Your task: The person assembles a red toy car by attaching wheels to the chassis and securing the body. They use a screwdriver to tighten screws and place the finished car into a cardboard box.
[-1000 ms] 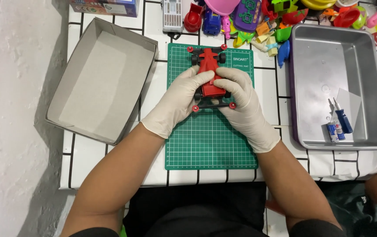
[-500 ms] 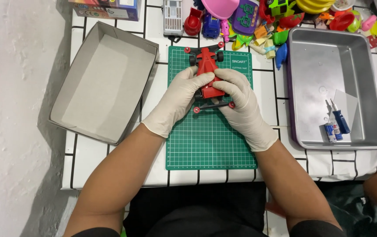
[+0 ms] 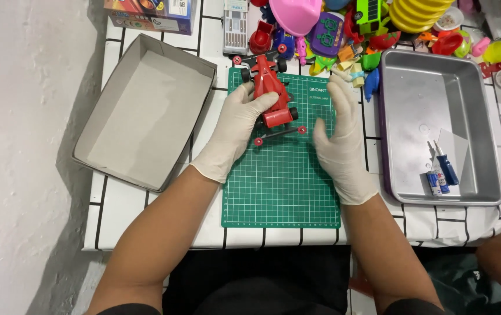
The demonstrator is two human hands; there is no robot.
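White bench (image 3: 145,219) with black grid lines, gridded green cutting mat (image 3: 282,186) near its front edge, glossy red plastic toy race car (image 3: 271,93) at the mat's far edge, gripped by latex-gloved left hand (image 3: 236,125), gloved right hand (image 3: 338,137) open, flat, just beside it, grey cardboard box (image 3: 145,111) left, dull metal tray (image 3: 437,105) right.

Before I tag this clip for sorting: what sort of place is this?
Probably a home hobby or toy-repair bench: a green cutting mat, a metal tray holding small screwdrivers, a heap of toys.
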